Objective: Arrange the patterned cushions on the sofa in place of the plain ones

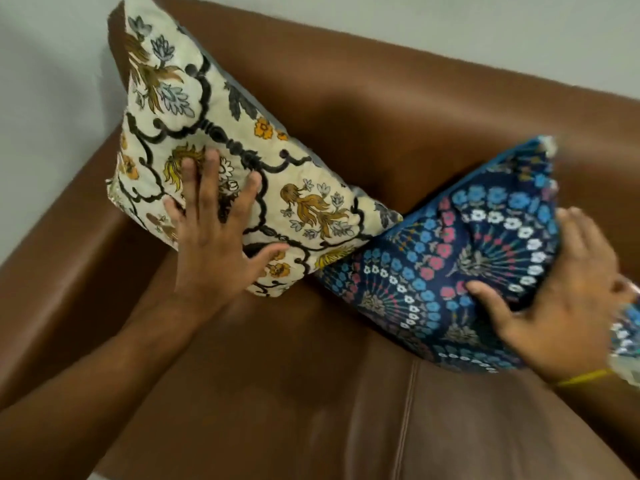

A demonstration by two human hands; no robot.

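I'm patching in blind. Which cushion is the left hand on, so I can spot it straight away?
Start at the brown leather sofa and go to its corner by the armrest. The cream floral cushion leans there against the backrest, with the left hand spread flat on its face. Unlike the navy blue cushion touching its lower corner, it has a pale ground with black scrollwork and mustard flowers.

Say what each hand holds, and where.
Left hand lies flat and open on the cream cushion's front, gripping nothing. Right hand grips the blue cushion's right edge.
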